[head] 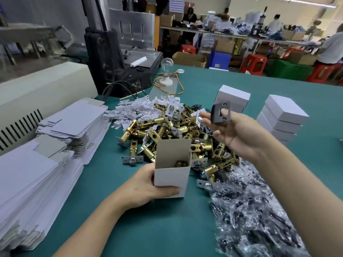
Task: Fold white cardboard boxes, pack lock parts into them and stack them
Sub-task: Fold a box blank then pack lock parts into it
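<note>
On the green-topped work table, the left hand grips an open white cardboard box that stands upright, thumb across its front wall and fingers curled round its left side. A brass cylindrical latch lies inside the box. Just behind it spreads a heap of brass latch bolts. The right hand is raised above that heap, palm up, its fingertips pinching a black rectangular metal strike plate held on edge. Closed white boxes stand stacked on the right, flat white cardboard blanks are piled on the left, and clear plastic bags of small black parts lie under the right forearm
</note>
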